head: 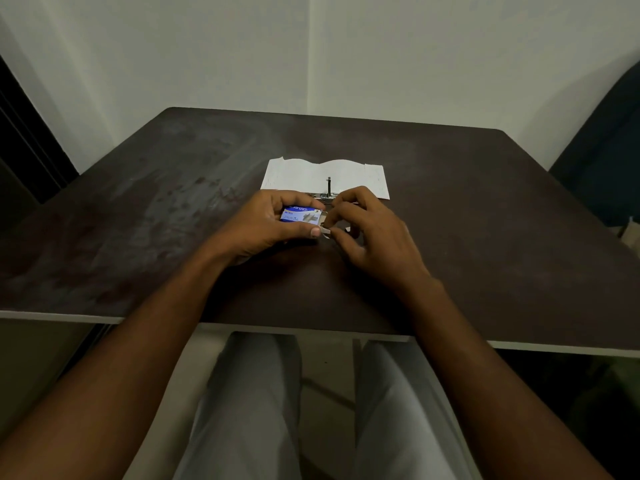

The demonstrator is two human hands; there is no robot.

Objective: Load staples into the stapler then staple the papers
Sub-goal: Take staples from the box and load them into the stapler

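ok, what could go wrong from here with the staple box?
1. The left hand grips the small blue staple box above the dark brown table while the right hand works its open end; staples could spill and scatter.
2. The opened metal stapler lies right behind the fingers on the white papers; it might get knocked.

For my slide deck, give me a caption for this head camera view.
Left hand holds a blue staple box while right hand works its open end, papers behind.
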